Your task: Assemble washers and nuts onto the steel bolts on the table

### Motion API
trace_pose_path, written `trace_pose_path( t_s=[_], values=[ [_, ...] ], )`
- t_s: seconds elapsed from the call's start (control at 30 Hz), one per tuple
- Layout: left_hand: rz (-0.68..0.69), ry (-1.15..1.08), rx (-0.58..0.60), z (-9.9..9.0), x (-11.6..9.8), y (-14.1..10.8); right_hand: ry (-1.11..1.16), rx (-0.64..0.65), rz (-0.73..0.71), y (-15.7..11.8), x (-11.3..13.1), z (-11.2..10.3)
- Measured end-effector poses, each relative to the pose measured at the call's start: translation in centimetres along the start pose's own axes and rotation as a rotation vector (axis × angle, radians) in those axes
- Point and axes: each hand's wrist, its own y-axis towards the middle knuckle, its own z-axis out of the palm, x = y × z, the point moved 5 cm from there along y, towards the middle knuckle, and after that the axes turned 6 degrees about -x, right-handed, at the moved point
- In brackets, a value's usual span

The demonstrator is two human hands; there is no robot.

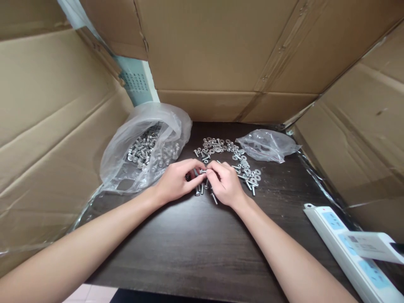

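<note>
Between my two hands a small silver bolt [203, 171] lies level. My left hand [180, 179] pinches its left end with thumb and fingertips. The thumb and forefinger of my right hand [223, 182] close on the other end, hiding it. Whether a nut or washer sits on the bolt is too small to make out. Several loose bolts [214, 198] lie on the table just under and between the hands. Beyond the fingers spreads a heap of washers, nuts and bolts [217, 145], which continues to the right of my right hand.
A clear plastic bag [176, 115] with many bolts stands open at the left. A flatter clear bag [268, 145] lies at the back right. On the right rests a white power strip [344, 244] with a plug. Cardboard walls [221, 50] enclose the dark table [176, 252].
</note>
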Motion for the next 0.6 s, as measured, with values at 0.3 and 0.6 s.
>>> trace_pose_path(
  t_s=[0.3,0.6],
  values=[
    [-0.01,0.022,-0.026,-0.11,-0.02,0.16,0.011,0.006,0.037,-0.1,-0.08,-0.06],
    [-0.022,0.018,-0.026,-0.01,0.13,0.06,-0.003,0.013,0.04,-0.01,0.0,-0.09]
  ],
)
